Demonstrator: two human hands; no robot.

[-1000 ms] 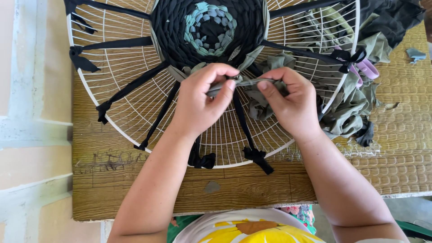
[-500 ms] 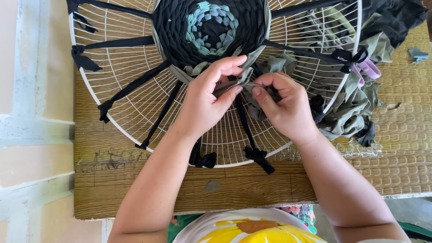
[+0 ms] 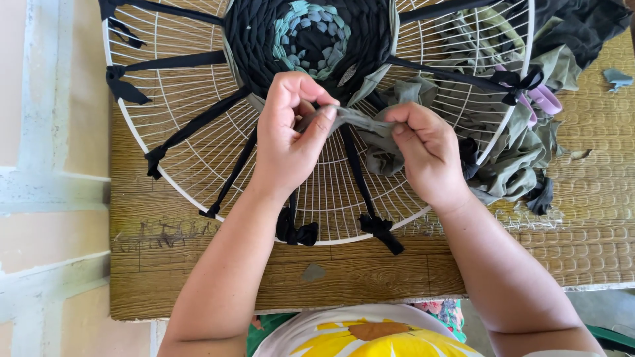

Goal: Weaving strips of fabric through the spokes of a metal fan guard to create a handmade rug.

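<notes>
Grey-green fabric strip (image 3: pixel 357 120), now drawn taut, is pinched in the closed grip of left hand (image 3: pixel 288 132) and right hand (image 3: pixel 423 152), above the white wire fan guard (image 3: pixel 198 112).

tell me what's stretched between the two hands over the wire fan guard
In the head view, a grey-green fabric strip spans from the left hand to the right hand, each pinching an end. Beneath it lie the white wire guard and a black strip.

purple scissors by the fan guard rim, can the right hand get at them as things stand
Probably yes: the purple scissors lie open to view beyond the right hand, but that hand pinches the grey fabric strip with the left hand.
</notes>
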